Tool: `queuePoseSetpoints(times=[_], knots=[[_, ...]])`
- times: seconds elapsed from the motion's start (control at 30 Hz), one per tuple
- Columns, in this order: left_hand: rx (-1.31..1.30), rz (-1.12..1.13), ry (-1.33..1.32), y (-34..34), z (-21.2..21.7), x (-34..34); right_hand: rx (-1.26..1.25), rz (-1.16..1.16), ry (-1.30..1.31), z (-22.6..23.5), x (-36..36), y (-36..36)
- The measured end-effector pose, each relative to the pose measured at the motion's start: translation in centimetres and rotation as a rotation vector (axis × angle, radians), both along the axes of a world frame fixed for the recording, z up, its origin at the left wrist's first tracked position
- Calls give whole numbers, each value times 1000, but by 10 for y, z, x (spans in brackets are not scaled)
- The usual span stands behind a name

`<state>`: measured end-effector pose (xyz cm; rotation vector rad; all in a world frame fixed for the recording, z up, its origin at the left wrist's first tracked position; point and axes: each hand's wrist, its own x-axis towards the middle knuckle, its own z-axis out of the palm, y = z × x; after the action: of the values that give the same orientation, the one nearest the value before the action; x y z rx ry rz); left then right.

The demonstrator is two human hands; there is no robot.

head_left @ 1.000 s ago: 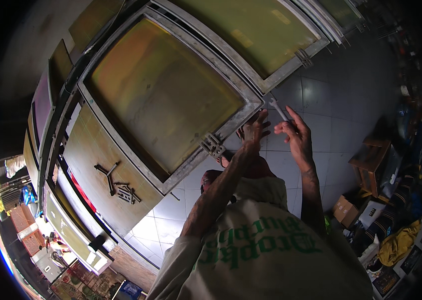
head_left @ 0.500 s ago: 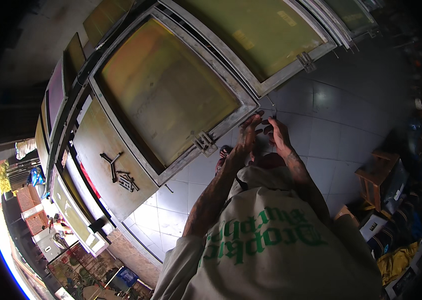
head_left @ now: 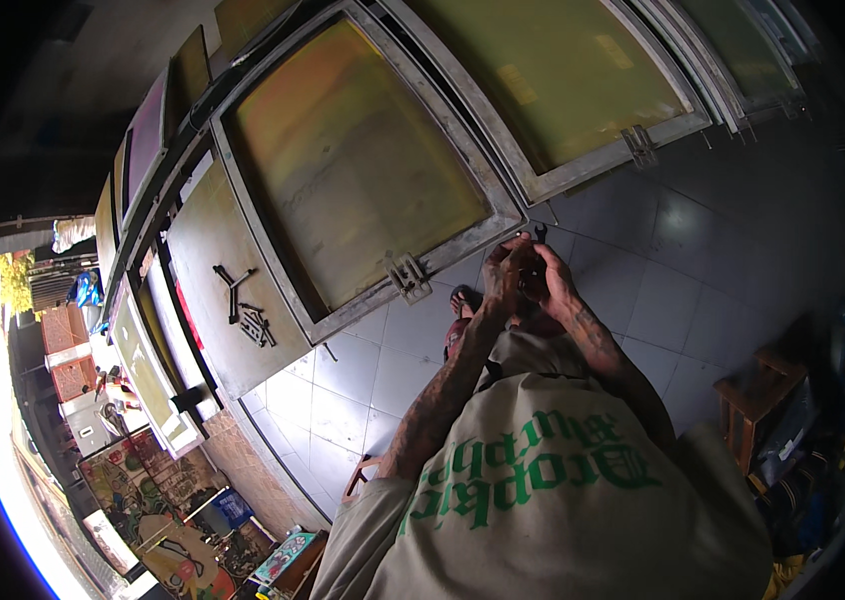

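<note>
My right hand [head_left: 551,278] is closed around a dark open-end wrench [head_left: 541,232], its jaw poking up past the fingertips. Close against it, my left hand [head_left: 509,268] has its fingers bent together; anything in them is hidden. Both hands are just below the lower right corner of a metal-framed printing screen [head_left: 363,170] with yellow-green mesh. A hinge-like metal clamp [head_left: 409,280] sits on that frame's lower edge. To the left, a dark Y-shaped wrench [head_left: 234,290] and several small metal pieces [head_left: 258,327] lie on a flat board [head_left: 198,240].
A second framed screen [head_left: 563,90] adjoins on the right, with a similar clamp [head_left: 640,146]. Thin metal rods stick out below the frames. A wooden stool [head_left: 758,405] stands at the right on the tiled floor [head_left: 373,375]. Cluttered tools [head_left: 178,510] lie at lower left.
My hands have come together, and the wrench now shows plainly above my right fingers. The whole view has shifted slightly, with the frames and board displaced to the right.
</note>
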<state>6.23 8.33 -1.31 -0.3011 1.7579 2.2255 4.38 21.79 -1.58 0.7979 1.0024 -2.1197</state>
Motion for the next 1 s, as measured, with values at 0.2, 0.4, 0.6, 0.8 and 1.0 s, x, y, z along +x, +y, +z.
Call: queuePoseSetpoints(times=[0.2, 0.4, 0.6, 0.8, 1.0], knots=[[-509, -55, 729, 4, 61, 13, -95, -4, -76, -10, -1, 13], [-117, -19, 293, -1, 9, 9, 32, 42, 23, -6, -3, 3], [-561, -61, 717, 0, -4, 15, -28, 71, -90, -9, -1, 9], [-196, -40, 525, 0, 9, 13, -152, 28, -33, -10, -2, 10], [79, 316, -249, 13, 27, -6, -230, 74, -88, -31, 0, 15]])
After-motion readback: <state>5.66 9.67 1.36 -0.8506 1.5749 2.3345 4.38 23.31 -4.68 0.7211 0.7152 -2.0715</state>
